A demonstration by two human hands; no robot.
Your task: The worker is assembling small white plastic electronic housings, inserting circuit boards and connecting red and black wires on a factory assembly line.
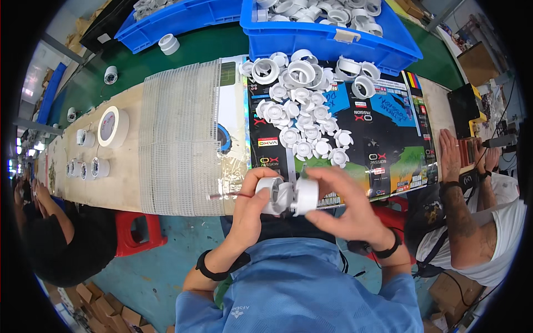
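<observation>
At the table's near edge, my left hand is closed around a white plastic fan housing. White blades show at the housing's open side. A thin dark red wire sticks out to the left of that hand. My right hand pinches a white plastic ring between thumb and fingers, slightly blurred. The ring is held right beside the bladed side; whether the two parts touch is hard to see. Beyond my hands lie several loose white fan impellers and white rings.
Blue bins of white rings stand at the back. Left of me lie clear grid sheets, a tape roll and several wired white units. A co-worker's arm rests at right; another person sits at far left.
</observation>
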